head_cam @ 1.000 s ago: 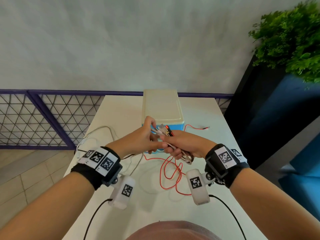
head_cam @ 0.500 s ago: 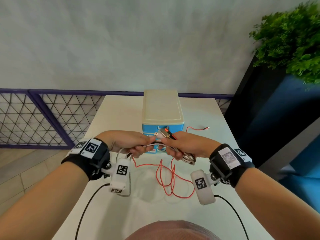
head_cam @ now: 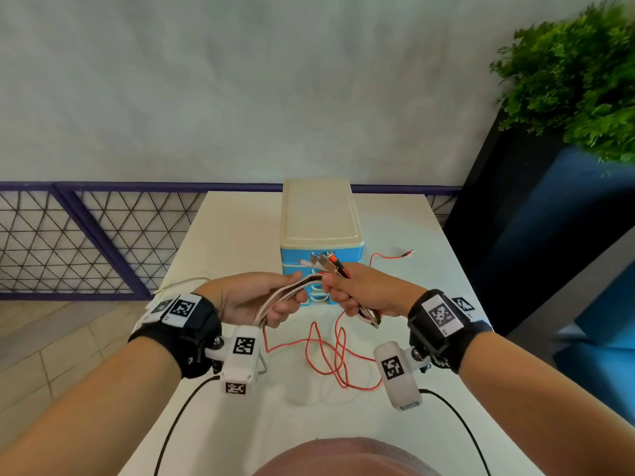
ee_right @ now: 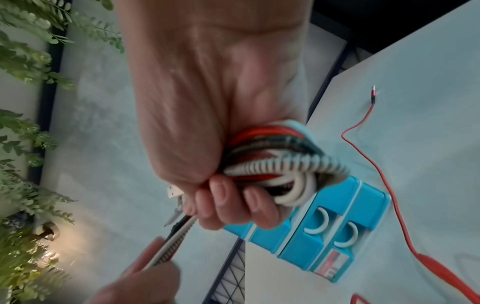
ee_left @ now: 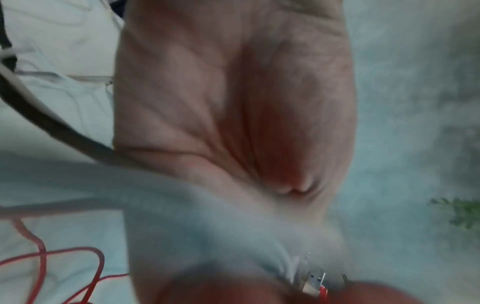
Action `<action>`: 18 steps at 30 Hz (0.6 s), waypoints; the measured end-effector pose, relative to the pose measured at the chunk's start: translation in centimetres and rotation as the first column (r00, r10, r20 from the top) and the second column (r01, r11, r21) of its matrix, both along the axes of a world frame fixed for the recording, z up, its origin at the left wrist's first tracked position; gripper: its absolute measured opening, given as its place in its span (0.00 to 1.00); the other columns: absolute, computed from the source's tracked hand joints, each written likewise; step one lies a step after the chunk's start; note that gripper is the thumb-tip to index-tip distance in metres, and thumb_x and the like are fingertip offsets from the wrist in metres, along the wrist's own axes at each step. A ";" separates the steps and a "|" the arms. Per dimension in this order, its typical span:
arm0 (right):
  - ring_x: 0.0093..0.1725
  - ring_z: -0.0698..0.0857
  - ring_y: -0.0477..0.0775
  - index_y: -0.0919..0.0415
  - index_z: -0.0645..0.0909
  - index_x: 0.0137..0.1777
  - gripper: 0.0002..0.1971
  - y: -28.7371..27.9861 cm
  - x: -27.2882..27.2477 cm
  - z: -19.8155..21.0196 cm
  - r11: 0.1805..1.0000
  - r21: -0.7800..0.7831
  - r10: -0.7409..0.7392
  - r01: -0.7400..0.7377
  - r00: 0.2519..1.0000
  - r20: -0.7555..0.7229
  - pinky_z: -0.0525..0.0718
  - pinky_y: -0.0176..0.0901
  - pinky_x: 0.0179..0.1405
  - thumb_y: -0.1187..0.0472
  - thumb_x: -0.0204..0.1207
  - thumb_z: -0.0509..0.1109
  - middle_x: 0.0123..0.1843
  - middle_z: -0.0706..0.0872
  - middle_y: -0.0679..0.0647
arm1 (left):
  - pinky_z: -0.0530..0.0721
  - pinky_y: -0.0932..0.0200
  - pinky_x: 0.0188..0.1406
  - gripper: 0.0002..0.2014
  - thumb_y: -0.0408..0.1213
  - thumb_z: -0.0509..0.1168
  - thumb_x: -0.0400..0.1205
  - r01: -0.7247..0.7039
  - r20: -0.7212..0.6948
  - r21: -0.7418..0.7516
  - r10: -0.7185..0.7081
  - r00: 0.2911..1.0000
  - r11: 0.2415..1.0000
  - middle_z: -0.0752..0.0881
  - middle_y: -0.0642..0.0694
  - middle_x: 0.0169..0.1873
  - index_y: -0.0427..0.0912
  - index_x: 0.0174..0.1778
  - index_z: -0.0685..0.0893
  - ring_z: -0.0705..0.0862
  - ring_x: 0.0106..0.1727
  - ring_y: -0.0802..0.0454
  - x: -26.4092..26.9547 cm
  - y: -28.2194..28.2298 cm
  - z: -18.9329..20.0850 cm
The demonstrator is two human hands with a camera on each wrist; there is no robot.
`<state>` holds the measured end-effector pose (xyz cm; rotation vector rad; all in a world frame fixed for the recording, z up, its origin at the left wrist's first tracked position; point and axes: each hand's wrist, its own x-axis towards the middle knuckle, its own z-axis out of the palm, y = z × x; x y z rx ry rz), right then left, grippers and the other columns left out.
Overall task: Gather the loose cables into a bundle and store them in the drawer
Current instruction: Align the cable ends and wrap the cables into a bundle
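Note:
My right hand (head_cam: 343, 290) grips a bundle of cables (head_cam: 311, 281) above the table, in front of the blue drawer unit (head_cam: 321, 218); the plug ends (head_cam: 324, 262) stick up out of the fist. In the right wrist view the looped cables (ee_right: 272, 164) are wrapped inside the curled fingers (ee_right: 233, 205). My left hand (head_cam: 288, 297) holds the white and dark strands just left of the right hand. The red cable (head_cam: 330, 352) hangs down from the hands in loops onto the table, and its far end (head_cam: 409, 252) lies right of the drawer unit. All drawers (ee_right: 324, 226) look shut.
A thin pale cable (head_cam: 185, 281) lies near the white table's (head_cam: 240, 218) left edge. A purple mesh railing (head_cam: 86, 235) runs behind and to the left. A dark planter with a green plant (head_cam: 577, 80) stands to the right. Black wrist-camera leads (head_cam: 178, 420) trail toward me.
My left hand has drawn back left from the plug ends along the strands and now holds them lower. The red loops on the table have shifted slightly. The right hand stays put.

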<state>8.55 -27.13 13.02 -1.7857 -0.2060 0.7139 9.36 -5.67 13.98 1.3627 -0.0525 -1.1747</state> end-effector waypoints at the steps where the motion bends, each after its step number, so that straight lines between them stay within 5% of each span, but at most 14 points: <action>1: 0.23 0.65 0.44 0.59 0.74 0.44 0.13 -0.1 0.3 0.1 1.000 -0.021 -0.015 0.016 0.999 0.042 0.67 0.37 0.27 0.52 0.87 0.57 0.25 0.69 0.46 | 0.72 0.69 0.17 0.20 0.55 0.53 0.80 0.001 -0.036 -0.028 -0.002 0.999 1.000 0.70 0.52 0.18 0.43 0.33 0.78 0.69 0.17 0.59 -0.2 0.2 -0.1; 6: 0.24 0.65 0.45 0.58 0.72 0.42 0.13 -1.3 1.5 0.0 0.991 -0.018 -0.129 0.132 0.983 0.128 0.67 0.38 0.27 0.53 0.87 0.56 0.26 0.69 0.47 | 0.78 0.66 0.30 0.15 0.49 0.50 0.85 -0.010 -0.059 -0.213 -0.002 0.998 0.977 0.69 0.55 0.21 0.45 0.38 0.72 0.68 0.21 0.60 -0.3 0.9 -0.3; 12: 0.25 0.65 0.45 0.59 0.73 0.46 0.16 -0.5 2.1 -0.9 0.922 0.149 -0.352 0.358 0.934 -0.067 0.68 0.36 0.24 0.47 0.86 0.57 0.29 0.65 0.49 | 0.65 0.67 0.24 0.16 0.44 0.46 0.89 -0.150 0.342 0.048 0.125 0.931 0.988 0.64 0.52 0.25 0.46 0.37 0.69 0.60 0.23 0.58 -1.1 -2.2 0.5; 14: 0.25 0.66 0.45 0.59 0.74 0.47 0.18 0.0 2.2 -0.9 0.884 0.214 -0.383 0.416 0.906 -0.177 0.69 0.37 0.25 0.43 0.85 0.56 0.28 0.66 0.49 | 0.66 0.66 0.25 0.15 0.43 0.47 0.89 -0.220 0.578 0.206 0.063 0.814 0.953 0.67 0.51 0.27 0.45 0.37 0.68 0.64 0.24 0.57 -1.7 -3.7 0.9; 16: 0.24 0.68 0.46 0.59 0.74 0.46 0.19 0.5 2.2 -0.8 0.834 0.294 -0.386 0.467 0.875 -0.293 0.70 0.38 0.24 0.42 0.85 0.56 0.26 0.69 0.49 | 0.71 0.57 0.31 0.14 0.44 0.47 0.89 -0.339 0.784 0.382 -0.108 0.611 0.860 0.73 0.48 0.30 0.44 0.40 0.70 0.71 0.29 0.52 -2.2 -4.9 0.7; 18: 0.24 0.72 0.47 0.57 0.77 0.42 0.21 1.0 2.0 -0.7 0.794 0.361 -0.355 0.488 0.856 -0.377 0.74 0.38 0.25 0.42 0.85 0.56 0.27 0.73 0.50 | 0.73 0.50 0.36 0.12 0.45 0.47 0.88 -0.426 0.837 0.502 -0.300 0.457 0.752 0.75 0.47 0.32 0.43 0.49 0.71 0.76 0.36 0.45 -2.9 -5.8 0.5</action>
